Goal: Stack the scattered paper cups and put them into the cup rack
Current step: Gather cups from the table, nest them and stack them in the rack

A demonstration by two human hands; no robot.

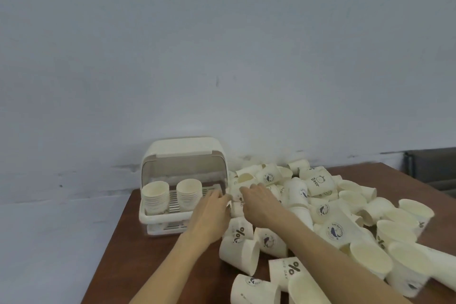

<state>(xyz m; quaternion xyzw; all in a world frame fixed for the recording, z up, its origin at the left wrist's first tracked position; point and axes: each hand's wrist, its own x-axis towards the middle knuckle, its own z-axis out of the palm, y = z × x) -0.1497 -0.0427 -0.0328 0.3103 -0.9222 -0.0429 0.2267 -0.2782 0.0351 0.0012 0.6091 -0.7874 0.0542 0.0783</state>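
The left hand [212,210] and the right hand [256,205] reach together into the near-left edge of the heap of paper cups [320,205], close to each other, only a narrow gap between them. Their fingers point away from the camera and are partly hidden among the cups, and the picture is blurred there. So I cannot tell surely if any hand has a cup in its hold; the left fingers seem to touch a small cup [234,198] between the two hands.

The heap covers the right half of the desk [148,254], from the far edge to the near right corner. Most cups lie on their side, with openings turned in many directions.

The cup rack [182,180] stands at the far left corner of the desk, its lid lifted. Two stacks [155,195] stand upright inside it, side by side. The rack is just to the left of the left hand, so this hand is nearer to it. I judge that a finished stack should travel leftward and a little away, and enter upright.
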